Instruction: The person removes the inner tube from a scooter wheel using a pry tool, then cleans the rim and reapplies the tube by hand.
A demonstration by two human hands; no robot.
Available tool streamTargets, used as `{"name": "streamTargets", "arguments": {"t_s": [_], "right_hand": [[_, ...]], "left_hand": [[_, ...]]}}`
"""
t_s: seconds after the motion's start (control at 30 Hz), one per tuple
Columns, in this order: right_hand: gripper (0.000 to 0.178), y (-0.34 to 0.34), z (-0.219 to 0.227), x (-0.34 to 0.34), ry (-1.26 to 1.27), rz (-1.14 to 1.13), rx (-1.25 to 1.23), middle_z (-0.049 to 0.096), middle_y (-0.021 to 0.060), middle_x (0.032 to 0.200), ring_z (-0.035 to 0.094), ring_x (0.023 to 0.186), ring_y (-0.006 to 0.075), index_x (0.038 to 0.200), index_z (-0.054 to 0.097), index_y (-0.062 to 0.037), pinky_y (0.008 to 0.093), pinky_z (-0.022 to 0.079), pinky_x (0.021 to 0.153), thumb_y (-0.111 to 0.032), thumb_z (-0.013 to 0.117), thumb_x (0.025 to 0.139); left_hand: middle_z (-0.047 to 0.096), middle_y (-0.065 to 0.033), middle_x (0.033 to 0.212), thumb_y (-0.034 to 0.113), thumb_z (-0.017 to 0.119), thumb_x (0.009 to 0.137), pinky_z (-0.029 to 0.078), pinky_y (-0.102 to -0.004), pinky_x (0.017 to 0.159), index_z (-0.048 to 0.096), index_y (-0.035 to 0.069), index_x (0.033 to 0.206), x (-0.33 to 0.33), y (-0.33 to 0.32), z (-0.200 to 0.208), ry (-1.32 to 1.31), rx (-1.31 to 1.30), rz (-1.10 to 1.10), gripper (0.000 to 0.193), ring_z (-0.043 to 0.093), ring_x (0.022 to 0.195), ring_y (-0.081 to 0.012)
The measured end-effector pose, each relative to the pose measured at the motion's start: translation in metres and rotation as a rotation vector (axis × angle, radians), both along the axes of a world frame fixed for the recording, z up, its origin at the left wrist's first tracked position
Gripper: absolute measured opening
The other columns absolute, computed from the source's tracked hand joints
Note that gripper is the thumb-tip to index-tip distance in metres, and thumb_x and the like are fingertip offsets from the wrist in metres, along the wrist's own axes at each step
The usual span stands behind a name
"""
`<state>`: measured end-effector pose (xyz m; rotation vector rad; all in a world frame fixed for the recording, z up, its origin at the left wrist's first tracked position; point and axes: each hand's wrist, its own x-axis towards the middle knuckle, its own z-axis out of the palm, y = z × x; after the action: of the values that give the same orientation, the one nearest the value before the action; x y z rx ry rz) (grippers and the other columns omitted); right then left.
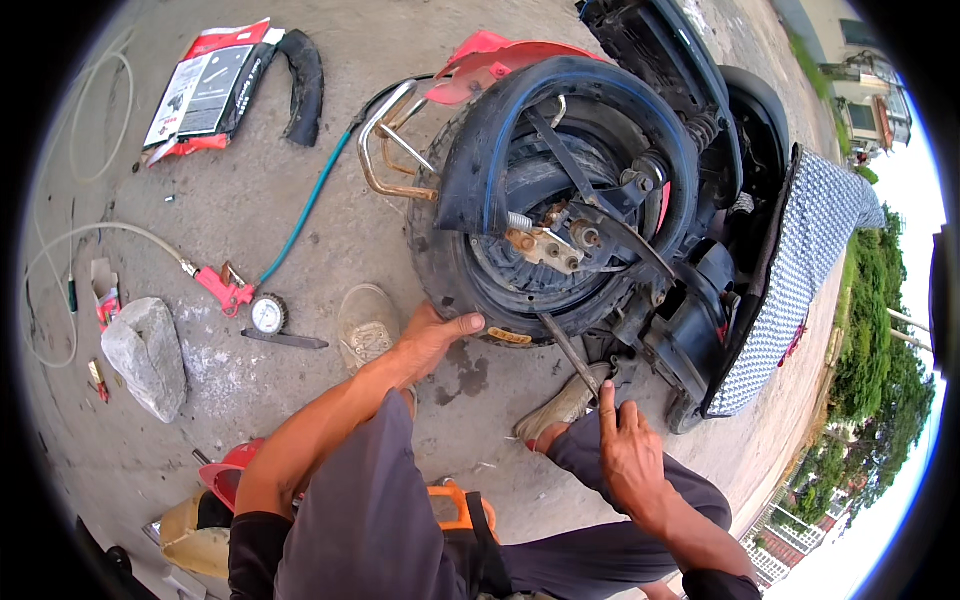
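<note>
Pegging tire [428,255] as stiff, heavyish rubber; hold at the tread edge. It's on the scooter [790,275], touching left hand [428,345]: lower edge under thumb, finger closure hidden. Right hand [632,462] sits nearer, at rigid lever [572,352]; can't tell if grip is closed.

L hand [440,340] was out in front, thumb [468,324] pointing R, fingers mostly hidden; L forearm [335,415] ran diag. up. R hand [632,455] was back-side up, index [608,410] straight fwd, others curled; R forearm [695,530] came in from lower R.
</note>
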<state>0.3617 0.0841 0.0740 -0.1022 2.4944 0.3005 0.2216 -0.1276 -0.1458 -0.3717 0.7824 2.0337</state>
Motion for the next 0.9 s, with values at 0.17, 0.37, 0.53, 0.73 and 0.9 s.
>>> {"name": "streamTargets", "arguments": {"t_s": [0.17,0.37,0.53,0.73,0.9], "right_hand": [[0.081,0.005,0.007,-0.001,-0.082,-0.238,-0.226,0.052,0.0222,0.1,0.062,0.089,0.0395,0.153,0.026,0.0066,0.0453,0.054,0.077,0.003,0.06,0.08],[0.074,0.018,0.059,-0.046,-0.185,-0.046,-0.131,0.057,0.016,0.089,0.065,0.065,0.0358,0.152,0.041,-0.0057,0.0441,0.054,0.06,-0.002,0.061,0.081],[0.069,0.033,0.029,-0.021,-0.089,-0.104,-0.259,0.054,0.0137,0.082,0.06,0.06,0.0322,0.147,0.048,-0.0063,0.0439,0.052,0.054,0.001,0.062,0.08],[0.065,0.035,0.021,-0.028,-0.008,-0.011,-0.222,0.055,0.0136,0.076,0.059,0.056,0.0321,0.142,0.055,-0.0044,0.0436,0.05,0.052,0.003,0.064,0.078],[0.055,0.026,0.045,-0.109,-0.173,0.116,-0.236,0.063,0.0176,0.075,0.065,0.06,0.0324,0.135,0.06,-0.0013,0.0426,0.052,0.056,0.002,0.062,0.081]], "left_hand": [[0.056,-0.0149,0.135,0.01,0.08,0.08,0.041,-0.0414,0.108,0.038,-0.006,0.143,-0.004,0.003,-0.001,0.015,-0.004,0.042,0.077,0.054,0.126,-0.0263],[0.057,-0.0168,0.133,0.011,0.081,0.079,0.044,-0.0411,0.103,0.039,-0.009,0.14,0.001,-0.004,-0.008,-0.04,-0.177,0.037,0.076,0.057,0.121,-0.0243],[0.061,-0.0162,0.128,0.01,0.08,0.078,0.047,-0.0391,0.098,0.043,-0.009,0.137,0.0,0.0,-0.004,-0.015,-0.108,0.05,0.073,0.059,0.116,-0.0236],[0.063,-0.0121,0.124,0.012,0.078,0.079,0.047,-0.0372,0.097,0.046,-0.005,0.137,0.006,0.003,-0.005,0.012,-0.12,0.043,0.068,0.06,0.113,-0.022],[0.06,-0.0084,0.129,0.013,0.076,0.08,0.044,-0.0368,0.099,0.045,0.002,0.14,0.004,-0.007,-0.016,-0.013,-0.111,0.034,0.069,0.058,0.116,-0.0212]]}}
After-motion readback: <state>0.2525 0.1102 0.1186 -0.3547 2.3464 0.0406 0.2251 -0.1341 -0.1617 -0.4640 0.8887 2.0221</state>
